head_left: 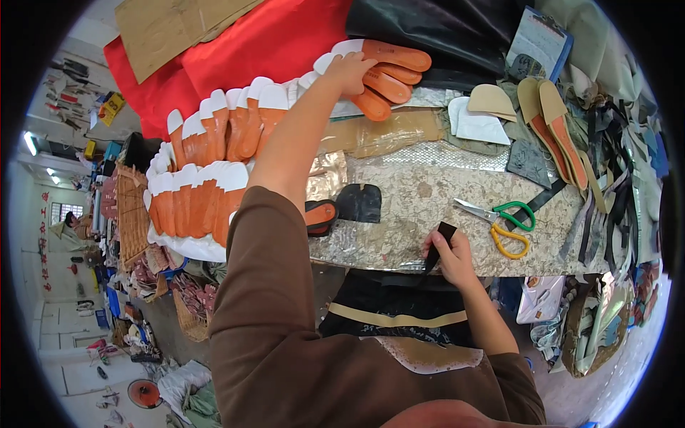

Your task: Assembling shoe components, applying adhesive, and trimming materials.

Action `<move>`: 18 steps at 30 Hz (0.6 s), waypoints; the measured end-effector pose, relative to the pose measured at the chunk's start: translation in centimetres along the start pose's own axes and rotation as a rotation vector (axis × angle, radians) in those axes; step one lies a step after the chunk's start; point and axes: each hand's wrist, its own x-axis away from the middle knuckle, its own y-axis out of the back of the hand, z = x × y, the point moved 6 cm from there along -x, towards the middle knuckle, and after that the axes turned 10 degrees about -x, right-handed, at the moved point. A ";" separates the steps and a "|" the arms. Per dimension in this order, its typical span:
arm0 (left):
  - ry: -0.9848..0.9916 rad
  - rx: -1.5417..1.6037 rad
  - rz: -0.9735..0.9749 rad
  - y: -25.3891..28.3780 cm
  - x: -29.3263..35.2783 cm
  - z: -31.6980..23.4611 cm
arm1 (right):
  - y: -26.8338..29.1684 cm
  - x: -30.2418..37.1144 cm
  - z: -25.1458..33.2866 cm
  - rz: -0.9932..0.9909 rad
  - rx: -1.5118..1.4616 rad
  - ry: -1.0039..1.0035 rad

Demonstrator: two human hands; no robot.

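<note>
My left hand reaches far across the table, its fingers closed at a fanned stack of tan-orange insoles with white toe ends. Part of its grip is hidden behind the hand. Close to the front edge, my right hand pinches a black strip between thumb and fingers. Scissors with one green and one yellow handle lie open just right of that hand. Left of it, a black split-toe piece lies beside a black-edged, orange-topped sole piece.
Rows of orange and white insoles fill the left end of the worktable. Red sheet material and black sheet material lie along the back. At right are a pair of sandal soles, white cut pieces and hanging strips.
</note>
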 end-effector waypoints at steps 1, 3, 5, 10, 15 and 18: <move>-0.018 0.009 0.090 -1.1 -0.4 0.2 | 0.0 -0.1 0.0 -0.013 -0.043 -0.012; -0.055 0.026 0.185 -1.1 -1.3 -0.8 | 0.4 0.0 -0.2 -0.044 -0.092 -0.032; -0.076 -0.100 0.198 -0.3 -1.7 -1.3 | 0.6 0.0 -0.2 -0.034 -0.032 -0.023; -0.220 -0.216 0.137 0.1 -1.6 -1.7 | 0.6 0.0 -0.1 -0.022 -0.045 -0.017; -0.219 -0.225 0.157 1.0 -1.9 -1.5 | 0.7 -0.1 -0.6 -0.041 -0.070 -0.037; -0.258 -0.284 0.153 2.8 -2.5 -1.4 | 0.8 -0.1 -0.7 -0.038 -0.088 -0.033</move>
